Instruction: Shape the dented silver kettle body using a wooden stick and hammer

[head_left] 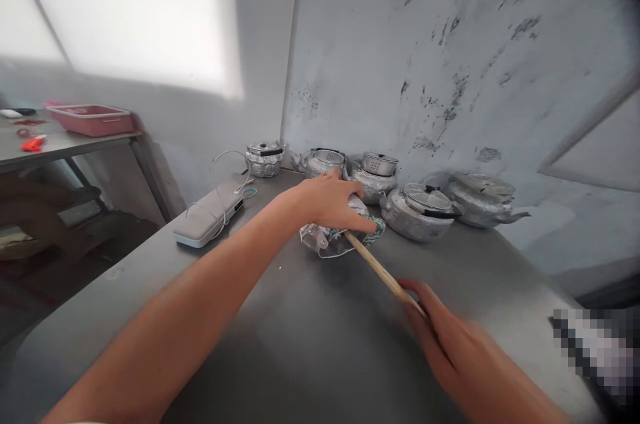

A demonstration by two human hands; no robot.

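1 wood stick (pixel 379 268), axis diag., far end fwd-left, R hand (pixel 445 337) gripping it, L hand (pixel 334 201) grip unclear

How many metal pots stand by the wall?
5: first pot far left, second and third beyond the left hand, fourth and fifth at right. The hand may hide others.

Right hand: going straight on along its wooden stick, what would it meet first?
Likely the silvery object under the left hand, near the far end of the wooden stick; depth is unclear, so that hand could come first.

Pink basin (pixel 95 126) on side table (pixel 13 144)
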